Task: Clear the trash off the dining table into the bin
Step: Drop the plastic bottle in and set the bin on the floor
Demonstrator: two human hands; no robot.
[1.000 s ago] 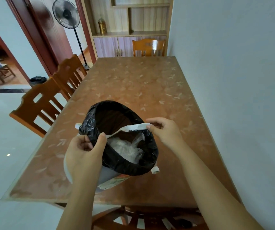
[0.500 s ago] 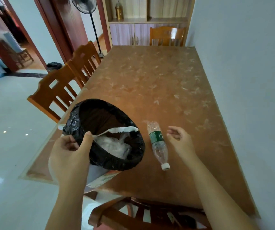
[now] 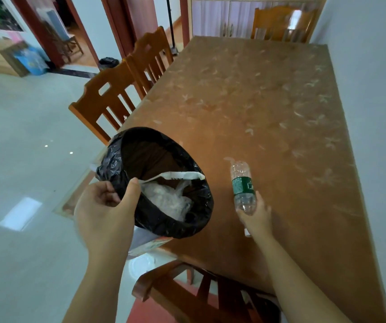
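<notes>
A bin (image 3: 159,180) lined with a black bag hangs tilted at the table's near left edge, and my left hand (image 3: 104,210) grips its rim. Crumpled clear plastic and a white strip (image 3: 171,197) lie inside it. An empty clear plastic bottle (image 3: 242,183) with a green label lies on the brown dining table (image 3: 269,108), its white cap toward me. My right hand (image 3: 256,217) is closed around the bottle's neck end.
Two wooden chairs (image 3: 117,94) stand along the table's left side, one (image 3: 283,24) at the far end and one (image 3: 201,292) right below me. A white wall runs along the table's right edge. Pale tiled floor (image 3: 19,159) spreads to the left.
My right hand let go of the white strip in the bin, moved right and closed on the bottle. The bin shifted left toward the table's edge.
</notes>
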